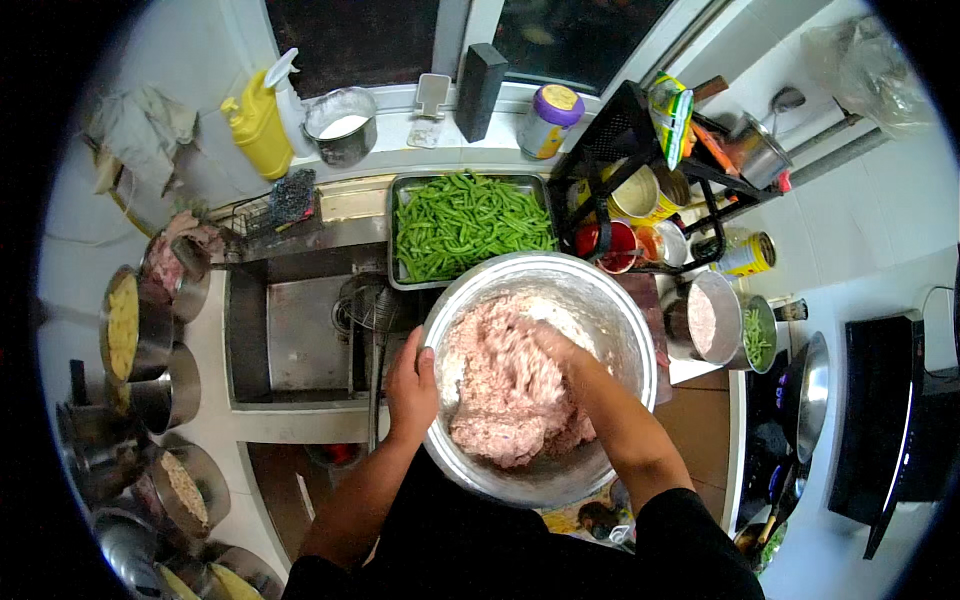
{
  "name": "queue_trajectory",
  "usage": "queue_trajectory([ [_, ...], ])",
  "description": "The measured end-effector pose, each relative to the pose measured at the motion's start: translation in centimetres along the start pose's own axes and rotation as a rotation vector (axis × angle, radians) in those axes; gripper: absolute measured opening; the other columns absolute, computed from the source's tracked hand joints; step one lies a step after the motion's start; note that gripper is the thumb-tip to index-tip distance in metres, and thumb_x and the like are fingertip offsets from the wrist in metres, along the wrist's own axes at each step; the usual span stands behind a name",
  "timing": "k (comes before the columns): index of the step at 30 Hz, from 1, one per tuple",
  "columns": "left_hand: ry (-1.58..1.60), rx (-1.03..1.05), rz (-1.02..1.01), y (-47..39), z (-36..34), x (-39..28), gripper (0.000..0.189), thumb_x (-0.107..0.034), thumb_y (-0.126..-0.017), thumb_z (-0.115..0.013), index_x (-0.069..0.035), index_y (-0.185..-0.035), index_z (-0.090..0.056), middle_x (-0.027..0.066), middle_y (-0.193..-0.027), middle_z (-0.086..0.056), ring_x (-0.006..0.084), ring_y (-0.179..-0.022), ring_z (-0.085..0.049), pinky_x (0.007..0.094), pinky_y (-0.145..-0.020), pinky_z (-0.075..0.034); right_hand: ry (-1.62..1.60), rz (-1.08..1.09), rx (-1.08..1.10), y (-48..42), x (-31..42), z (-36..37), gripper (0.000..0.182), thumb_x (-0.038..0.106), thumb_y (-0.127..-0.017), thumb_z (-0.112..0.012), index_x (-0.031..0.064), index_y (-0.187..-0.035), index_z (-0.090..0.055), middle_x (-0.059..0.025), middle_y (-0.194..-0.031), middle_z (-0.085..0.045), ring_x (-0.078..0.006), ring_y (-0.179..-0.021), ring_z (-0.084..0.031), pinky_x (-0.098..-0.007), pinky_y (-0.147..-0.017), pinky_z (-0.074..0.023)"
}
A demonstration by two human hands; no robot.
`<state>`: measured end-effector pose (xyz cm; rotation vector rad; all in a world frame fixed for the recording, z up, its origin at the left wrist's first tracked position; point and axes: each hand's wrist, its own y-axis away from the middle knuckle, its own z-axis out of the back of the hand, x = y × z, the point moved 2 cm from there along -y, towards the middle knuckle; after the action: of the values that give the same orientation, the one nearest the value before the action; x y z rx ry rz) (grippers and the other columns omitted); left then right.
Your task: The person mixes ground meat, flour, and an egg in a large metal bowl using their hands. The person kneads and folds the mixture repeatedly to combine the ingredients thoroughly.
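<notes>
A large metal mixing bowl (634,330) stands right in front of me. Inside it lies a big mass of pink minced meat (502,420), with pale residue on the bowl's wall. My left hand (412,386) grips the bowl's left rim, thumb towards the inside. My right hand (551,349) is down in the meat; its fingers are blurred and partly covered by it, so their closure is unclear. Just behind the bowl, a rectangular metal tray (392,259) holds cut green beans (469,225).
A steel sink (307,330) with a wire strainer (371,300) lies left of the bowl. Metal pots (180,390) line the far left. A black rack (637,157) with tubs stands back right, near a pot of pale pink food (703,315). The stove (772,435) is at right.
</notes>
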<state>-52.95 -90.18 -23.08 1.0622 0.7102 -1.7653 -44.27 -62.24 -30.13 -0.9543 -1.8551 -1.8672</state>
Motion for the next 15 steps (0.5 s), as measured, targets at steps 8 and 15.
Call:
queue_trajectory([
  [8, 0.178, -0.037, 0.087, -0.3, -0.7, 1.4, 0.041, -0.02, -0.104, -0.051, -0.001, -0.141, -0.052, 0.0237, -0.132, -0.06, 0.033, -0.116, -0.061, 0.0398, -0.097, -0.047, 1.461, 0.728, -0.245, 12.6, -4.8, -9.3, 0.05, 0.048, -0.081, -0.069, 0.0173, -0.121, -0.069, -0.015, -0.132, -0.062, -0.0341, -0.11, -0.064, -0.0485, -0.098, -0.0494],
  [15, 0.299, -0.02, 0.119, -0.4, -1.2, 0.7, 0.043, -0.018, -0.105, -0.049, 0.003, -0.142, -0.049, 0.0224, -0.129, -0.06, 0.0311, -0.114, -0.061, 0.039, -0.094, -0.047, 1.414, 0.971, -0.434, 8.4, -12.0, -3.8, 0.041, 0.026, -0.084, -0.061, 0.0174, -0.124, -0.066, -0.0075, -0.13, -0.063, -0.0286, -0.117, -0.06, -0.0493, -0.106, -0.043],
])
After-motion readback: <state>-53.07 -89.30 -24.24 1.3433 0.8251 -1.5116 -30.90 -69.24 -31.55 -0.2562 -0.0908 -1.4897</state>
